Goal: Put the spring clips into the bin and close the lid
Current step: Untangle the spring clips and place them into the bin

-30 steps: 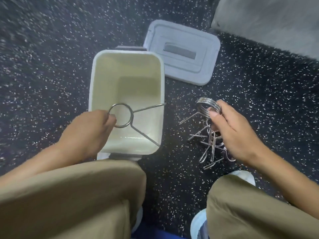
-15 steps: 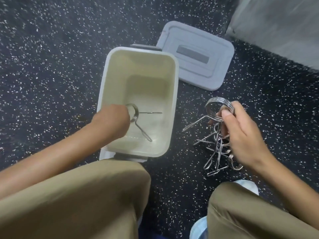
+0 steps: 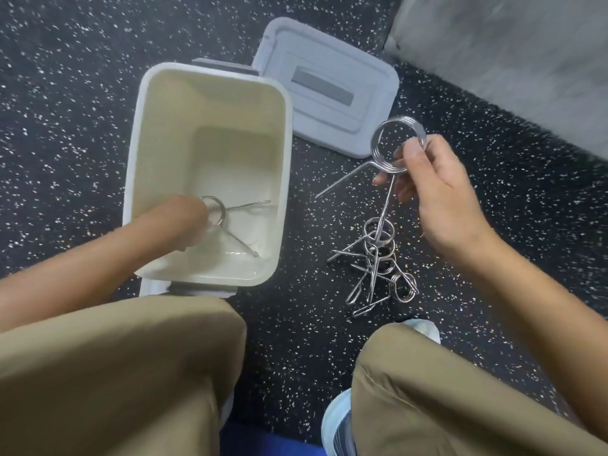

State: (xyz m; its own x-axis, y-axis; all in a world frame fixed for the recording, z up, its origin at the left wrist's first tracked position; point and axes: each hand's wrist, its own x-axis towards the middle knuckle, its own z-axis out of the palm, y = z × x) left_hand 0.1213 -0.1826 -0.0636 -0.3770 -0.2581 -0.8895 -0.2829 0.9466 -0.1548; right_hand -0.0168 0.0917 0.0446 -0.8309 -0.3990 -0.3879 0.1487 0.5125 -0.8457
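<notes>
Dark speckled floor [image 3: 82, 103] fills the view, with a pale grey slab [image 3: 513, 54] rising at the far right corner. On that floor stands the open cream bin [image 3: 210, 103], its rim bare all round, and down inside it goes the left hand [image 3: 179, 222], fingers closed round the coil of one spring clip [image 3: 230, 222]; the clip's two wire legs splay toward the bin's right wall and near corner, low against the bottom, though whether it touches the bottom I cannot tell. Apart from that clip the bin looks empty. Just beyond the bin's far right corner lies the grey lid [image 3: 332, 93], flat on the floor, off the bin, its recessed handle slot facing up. Out to the right, the right hand [image 3: 434, 195] is raised above the floor, thumb and fingertips pinching the coil of a second clip [image 3: 398, 144], whose legs hang down and to the left. Directly under it, on the floor between bin and right knee, sits a tangled heap of clips [image 3: 378, 261], well clear of the bin's wall. Tan trouser legs [image 3: 115, 373] crowd the near edge, and a light blue shoe [image 3: 335, 426] peeks out below.
</notes>
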